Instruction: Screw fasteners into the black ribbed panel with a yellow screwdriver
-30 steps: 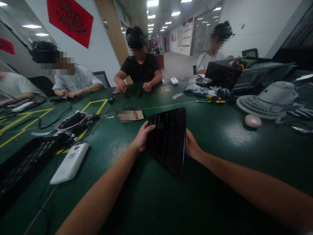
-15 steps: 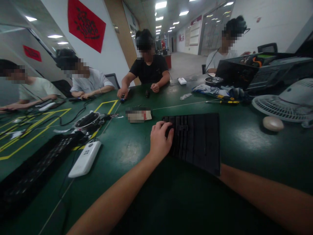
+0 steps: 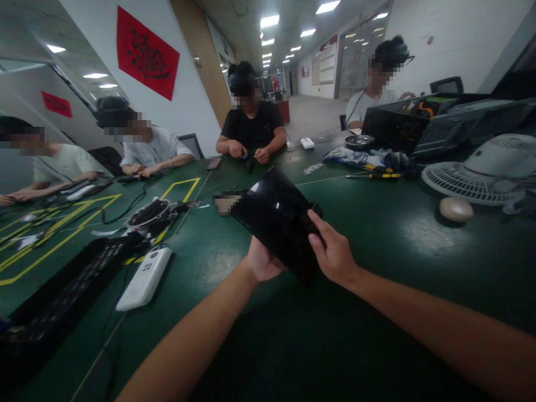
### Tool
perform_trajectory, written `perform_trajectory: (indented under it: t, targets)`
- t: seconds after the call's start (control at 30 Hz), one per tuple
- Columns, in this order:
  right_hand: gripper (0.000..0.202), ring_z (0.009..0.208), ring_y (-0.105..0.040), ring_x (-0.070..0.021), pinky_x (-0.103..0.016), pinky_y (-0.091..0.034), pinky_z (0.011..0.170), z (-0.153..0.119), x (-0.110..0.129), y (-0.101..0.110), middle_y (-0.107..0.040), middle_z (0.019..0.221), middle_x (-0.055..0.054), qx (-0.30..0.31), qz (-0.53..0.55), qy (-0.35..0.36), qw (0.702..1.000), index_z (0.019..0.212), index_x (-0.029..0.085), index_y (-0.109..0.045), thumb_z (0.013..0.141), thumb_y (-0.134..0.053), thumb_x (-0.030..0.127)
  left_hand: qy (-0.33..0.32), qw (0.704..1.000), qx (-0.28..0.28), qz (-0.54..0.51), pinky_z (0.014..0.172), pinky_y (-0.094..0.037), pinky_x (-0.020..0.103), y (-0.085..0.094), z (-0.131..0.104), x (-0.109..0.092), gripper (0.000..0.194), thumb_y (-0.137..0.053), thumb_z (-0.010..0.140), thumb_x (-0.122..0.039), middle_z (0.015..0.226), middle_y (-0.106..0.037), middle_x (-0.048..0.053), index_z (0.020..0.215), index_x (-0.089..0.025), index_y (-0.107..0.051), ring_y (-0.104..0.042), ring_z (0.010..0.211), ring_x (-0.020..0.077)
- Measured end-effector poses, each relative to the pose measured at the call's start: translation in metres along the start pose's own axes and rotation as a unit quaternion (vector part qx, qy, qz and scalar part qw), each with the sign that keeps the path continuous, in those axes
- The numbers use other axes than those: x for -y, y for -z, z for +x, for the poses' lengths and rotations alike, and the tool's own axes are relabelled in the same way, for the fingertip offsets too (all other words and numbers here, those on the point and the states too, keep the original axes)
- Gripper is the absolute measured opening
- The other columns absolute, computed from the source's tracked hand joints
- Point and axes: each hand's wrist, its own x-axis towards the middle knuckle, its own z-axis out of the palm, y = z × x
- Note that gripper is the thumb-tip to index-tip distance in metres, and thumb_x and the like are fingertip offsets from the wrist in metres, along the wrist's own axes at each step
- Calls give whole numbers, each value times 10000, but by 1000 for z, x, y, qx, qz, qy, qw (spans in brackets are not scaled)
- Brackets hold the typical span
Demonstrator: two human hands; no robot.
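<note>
A flat black plastic panel (image 3: 274, 215), its smooth glossy face toward me, is held tilted above the green table (image 3: 377, 240). My left hand (image 3: 263, 261) supports it from beneath at the lower left edge, with most fingers hidden behind it. My right hand (image 3: 337, 254) grips the panel's right edge, thumb and index finger at a dark block-shaped part there. Whether that part is fixed to the panel, I cannot tell. Just beyond the panel's left corner lies a small beige box (image 3: 226, 204), partly covered.
At left lie a long black tray-like frame (image 3: 71, 290), a white power bank (image 3: 144, 279) marked 22, and cables. On the right stand a white fan (image 3: 481, 167), a computer mouse (image 3: 456, 209), yellow-black screwdrivers (image 3: 383, 175) and an opened computer case (image 3: 452, 120). Several people sit around.
The panel has been turned over from its ribbed side to its glossy side and shifted left. My right hand came from behind it to its right edge; my left moved underneath.
</note>
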Motion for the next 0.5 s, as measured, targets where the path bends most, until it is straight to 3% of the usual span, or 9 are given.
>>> perform_trajectory:
  t: [0.17,0.3,0.43,0.5]
  targets:
    - [659,1237,-735,-339,-508,-583,1060,7,-6,-1,-790,1317,-147,26,-1,-2,1000,1712,219,-489,1118,-371,476,-51,996,-39,-54,1051,-599,463,17,0,-10,537,-538,1009,-621,1234,-832,126,1245,-209,-788,-745,1253,340]
    - [684,1178,-760,-331,-519,-589,1036,9,-13,-3,-756,1434,-159,31,1,-17,999,1743,199,-426,1120,-372,476,-2,994,-90,-64,911,-647,402,30,-6,-25,317,-544,1013,-346,912,-820,97,1057,-156,-794,-798,868,256]
    - [689,1118,-768,-344,-552,-597,988,9,-15,-7,-775,1387,-172,86,-11,-20,996,1718,171,-471,1118,-345,485,18,990,-128,-57,942,-650,429,36,-15,-40,376,-549,1032,-366,950,-827,117,1194,-117,-779,-810,905,284]
    - [681,1104,-765,-346,-553,-598,962,10,-14,-7,-782,1354,-177,125,-12,-21,992,1699,166,-504,1120,-344,487,-5,985,-162,-64,964,-652,464,37,-21,-45,458,-544,1040,-441,1009,-836,127,1288,-117,-753,-813,948,308]
